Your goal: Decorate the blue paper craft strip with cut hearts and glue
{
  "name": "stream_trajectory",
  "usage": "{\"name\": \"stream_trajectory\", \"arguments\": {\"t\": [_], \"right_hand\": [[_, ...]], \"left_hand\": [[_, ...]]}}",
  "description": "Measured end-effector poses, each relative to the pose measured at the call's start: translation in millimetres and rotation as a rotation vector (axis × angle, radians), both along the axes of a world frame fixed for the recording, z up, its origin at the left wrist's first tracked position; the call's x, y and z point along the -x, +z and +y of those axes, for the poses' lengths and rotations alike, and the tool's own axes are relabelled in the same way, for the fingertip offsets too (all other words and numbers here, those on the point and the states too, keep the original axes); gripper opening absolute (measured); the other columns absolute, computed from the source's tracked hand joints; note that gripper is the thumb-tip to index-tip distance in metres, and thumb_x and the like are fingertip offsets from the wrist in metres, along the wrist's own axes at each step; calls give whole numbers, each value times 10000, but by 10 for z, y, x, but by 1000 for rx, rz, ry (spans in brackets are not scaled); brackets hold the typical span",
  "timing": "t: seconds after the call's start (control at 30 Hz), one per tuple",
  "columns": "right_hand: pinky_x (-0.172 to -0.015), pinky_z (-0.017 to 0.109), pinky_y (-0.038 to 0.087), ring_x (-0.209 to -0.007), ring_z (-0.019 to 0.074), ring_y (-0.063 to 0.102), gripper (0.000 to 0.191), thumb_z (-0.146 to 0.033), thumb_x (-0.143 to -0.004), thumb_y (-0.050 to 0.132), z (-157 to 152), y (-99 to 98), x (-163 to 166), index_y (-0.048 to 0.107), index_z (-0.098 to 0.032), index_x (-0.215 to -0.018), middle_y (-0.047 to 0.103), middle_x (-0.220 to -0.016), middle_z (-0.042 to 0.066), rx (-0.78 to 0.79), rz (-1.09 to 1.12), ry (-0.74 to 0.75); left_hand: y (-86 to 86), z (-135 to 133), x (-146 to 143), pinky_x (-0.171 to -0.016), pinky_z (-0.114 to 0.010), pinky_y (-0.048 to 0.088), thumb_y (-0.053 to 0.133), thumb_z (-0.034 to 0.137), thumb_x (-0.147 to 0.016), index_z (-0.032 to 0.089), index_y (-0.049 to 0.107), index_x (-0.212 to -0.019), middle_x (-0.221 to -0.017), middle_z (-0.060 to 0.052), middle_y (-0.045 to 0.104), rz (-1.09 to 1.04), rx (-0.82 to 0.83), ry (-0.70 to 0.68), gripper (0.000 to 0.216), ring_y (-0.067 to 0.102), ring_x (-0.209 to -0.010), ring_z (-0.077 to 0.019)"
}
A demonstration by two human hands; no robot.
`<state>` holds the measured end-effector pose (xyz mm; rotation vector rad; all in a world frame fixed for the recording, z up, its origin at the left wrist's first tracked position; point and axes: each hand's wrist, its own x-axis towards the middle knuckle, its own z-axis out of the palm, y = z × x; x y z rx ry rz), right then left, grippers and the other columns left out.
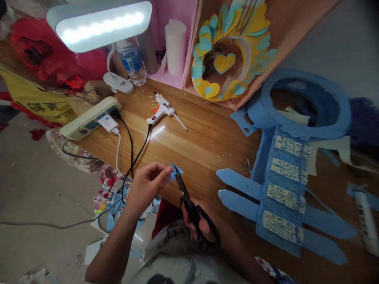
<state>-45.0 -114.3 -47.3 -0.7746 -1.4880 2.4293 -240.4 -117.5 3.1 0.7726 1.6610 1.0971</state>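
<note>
The left grip (pixel 146 183) pinches a small blue scrap (pixel 179 170) at lower centre, over the bench (pixel 207 138) edge, and the right grip (pixel 201 225) is closed through the scissors (pixel 185 193) loops, blades partly open on the scrap, so the cut seems begun but unfinished.

At lower centre the left hand (pixel 148 185) pinches a blue scrap (pixel 177 172) while the right hand (pixel 199 224) grips black scissors (pixel 187 199) whose blades meet the scrap, with a glue gun (pixel 161 111) above them, a lamp (pixel 100 25) upper left and blue cutouts (pixel 284 189) at right.
</note>
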Motion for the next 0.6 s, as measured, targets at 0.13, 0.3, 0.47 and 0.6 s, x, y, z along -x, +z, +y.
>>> {"name": "stream_trajectory", "arguments": {"t": [0.13, 0.3, 0.47, 0.6], "right_hand": [[-440, 211, 380, -452, 81, 441, 796, -917, -533, 364, -31, -68, -8, 448, -182, -824, 454, -601, -48, 28, 4, -25], [-445, 215, 382, -451, 81, 433, 787, -912, -541, 374, -20, -34, -12, 451, -186, -836, 461, -605, -47, 14, 11, -15], [-448, 212, 374, -463, 87, 439, 762, -901, -559, 383, -12, -13, -31, 455, -183, -805, 448, -578, -49, -13, -4, -1], [-465, 217, 386, -476, 89, 442, 768, -910, -554, 370, 13, 6, -60, 450, -182, -786, 445, -582, -44, -28, -9, 33]], "left_hand": [[12, -74, -59, -381, -147, 337, 719, 399, -706, 145, 602, -664, -507, 48, 534, -30, 52, -24, 284, 450, -392, -49], [51, -55, -43, -373, -160, 356, 751, 433, -654, 139, 629, -689, -543, 37, 564, -90, 81, 0, 320, 458, -390, -53], [74, -40, -16, -377, -155, 352, 749, 433, -660, 148, 623, -690, -524, 53, 539, -120, 69, -3, 313, 455, -395, -49], [76, -40, -7, -370, -146, 324, 733, 423, -689, 149, 619, -717, -553, 48, 554, -118, 66, 8, 299, 444, -394, -39]]}}
